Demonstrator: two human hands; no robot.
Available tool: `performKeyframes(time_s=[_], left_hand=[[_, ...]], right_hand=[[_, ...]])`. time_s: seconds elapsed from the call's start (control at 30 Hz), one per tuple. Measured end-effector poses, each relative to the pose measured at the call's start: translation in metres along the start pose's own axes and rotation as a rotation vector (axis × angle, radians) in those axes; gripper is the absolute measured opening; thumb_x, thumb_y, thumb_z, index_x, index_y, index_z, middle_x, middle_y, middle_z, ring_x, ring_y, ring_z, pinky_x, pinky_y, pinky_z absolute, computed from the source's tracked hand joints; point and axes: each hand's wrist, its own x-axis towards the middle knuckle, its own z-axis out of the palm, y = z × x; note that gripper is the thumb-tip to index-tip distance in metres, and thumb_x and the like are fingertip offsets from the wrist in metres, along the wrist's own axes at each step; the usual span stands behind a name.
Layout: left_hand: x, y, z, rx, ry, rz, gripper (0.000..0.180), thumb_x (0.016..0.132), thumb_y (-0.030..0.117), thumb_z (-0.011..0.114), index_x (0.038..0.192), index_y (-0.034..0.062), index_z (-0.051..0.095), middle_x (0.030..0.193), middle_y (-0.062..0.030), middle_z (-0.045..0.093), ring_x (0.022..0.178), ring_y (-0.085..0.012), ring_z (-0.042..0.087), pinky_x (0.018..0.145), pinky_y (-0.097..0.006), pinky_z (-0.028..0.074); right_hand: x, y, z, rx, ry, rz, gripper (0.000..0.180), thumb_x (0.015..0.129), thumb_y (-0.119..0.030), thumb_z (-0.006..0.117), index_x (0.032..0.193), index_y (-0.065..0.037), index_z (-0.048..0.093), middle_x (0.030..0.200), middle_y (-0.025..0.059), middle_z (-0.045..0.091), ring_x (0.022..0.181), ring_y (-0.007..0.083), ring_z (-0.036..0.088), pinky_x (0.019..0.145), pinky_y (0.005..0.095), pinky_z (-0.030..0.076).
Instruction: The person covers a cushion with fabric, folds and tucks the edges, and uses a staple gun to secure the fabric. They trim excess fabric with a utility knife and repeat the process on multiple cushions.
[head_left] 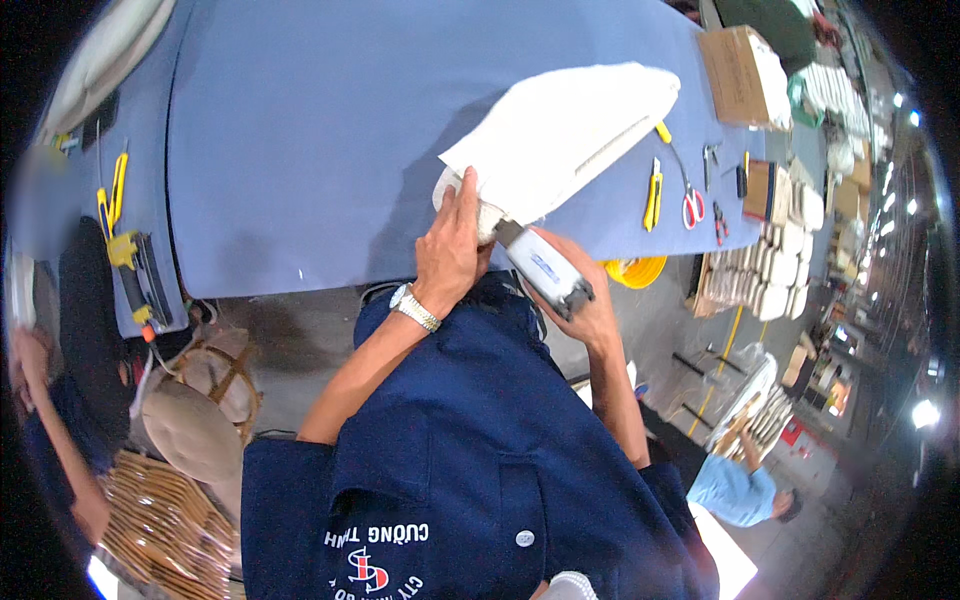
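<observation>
At the near tabletop [300, 200] edge: white pad [560, 130], long axis running far-right; left hand [450, 250] fingers clenched on its near end, right hand [590, 310] gripping tool [545, 268] just below.

White fabric piece [565, 130] – draped at blue table edge, grey-white power tool [545, 268] beneath
</observation>
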Motion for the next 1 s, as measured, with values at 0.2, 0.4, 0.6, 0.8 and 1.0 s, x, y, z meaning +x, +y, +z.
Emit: performKeyframes(time_s=[0.2,0.4,0.6,0.8,1.0], left_hand=[[-0.004,0.006,0.014,-0.009,0.107,-0.057,0.095,0.084,0.022,0.079,0.160,0.0041,0.024,0.144,-0.0323,0.052,0.130,-0.0443,0.056,0.098,-0.047,0.055],[0.007,0.019,0.004,-0.005,0.159,-0.087,0.072,0.085,0.021,0.077,0.150,0.0068,0.048,0.143,-0.0245,0.057,0.131,-0.0408,0.057,0.103,-0.046,0.052],[-0.006,0.030,-0.098,0.250,0.063,0.073,0.060,0.082,0.012,0.077,0.140,0.0068,0.059,0.142,-0.0174,0.061,0.132,-0.0401,0.056,0.110,-0.045,0.048],[-0.007,0.142,-0.197,0.543,-0.040,0.116,0.062,0.075,0.003,0.076,0.136,0.0099,0.065,0.145,-0.0126,0.060,0.142,-0.0350,0.048,0.118,-0.043,0.040],[0.038,0.114,-0.107,-0.479,0.595,0.127,0.072,0.099,0.016,0.066,0.160,0.0063,0.030,0.169,-0.0178,0.022,0.152,-0.0348,0.031,0.120,-0.044,0.034]], right_hand=[[-0.035,0.097,-0.055,0.003,0.004,0.303,0.066,0.075,-0.009,0.084,0.136,-0.006,0.061,0.123,0.0191,0.069,0.114,0.0345,0.067,0.101,0.0413,0.052],[-0.003,0.238,-0.076,-0.394,0.194,0.344,0.081,0.076,-0.011,0.083,0.147,-0.004,0.045,0.144,0.0255,0.051,0.135,0.0419,0.049,0.115,0.0454,0.040],[0.060,0.134,-0.141,-0.420,0.490,-0.241,0.084,0.077,-0.018,0.084,0.151,-0.006,0.045,0.155,0.0195,0.045,0.143,0.0401,0.040,0.120,0.0493,0.031],[0.068,0.003,-0.103,-0.258,-0.124,-0.683,0.105,0.066,-0.040,0.093,0.153,-0.010,0.044,0.157,0.0197,0.042,0.141,0.0402,0.043,0.117,0.0496,0.035],[0.131,0.028,-0.064,-0.119,-0.003,-0.621,0.082,0.075,-0.028,0.083,0.147,-0.008,0.051,0.136,0.0181,0.063,0.118,0.0385,0.062,0.101,0.0449,0.049]])
